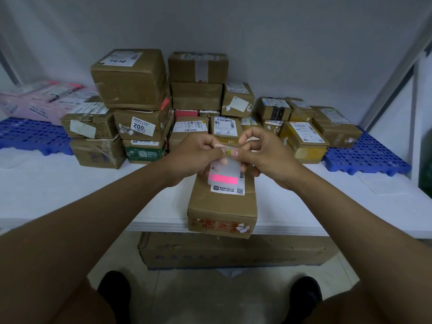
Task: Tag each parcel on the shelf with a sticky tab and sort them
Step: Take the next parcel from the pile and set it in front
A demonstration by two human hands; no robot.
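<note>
Head camera, looking forward and down.
It sits close above both forearms, facing the shelf point(70, 183) and back wall point(233, 24), floor below.

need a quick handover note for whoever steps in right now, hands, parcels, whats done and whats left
Left hand: holds the translucent tab sheet, pink strip at its lower edge.
Right hand: fingers pinch a green sticky tab at the sheet's top.
Front parcel: at the shelf edge, below the hands, no tab visible on it yet.
Left: stick the tab, sort it, then work through the stacked parcels behind.
</note>
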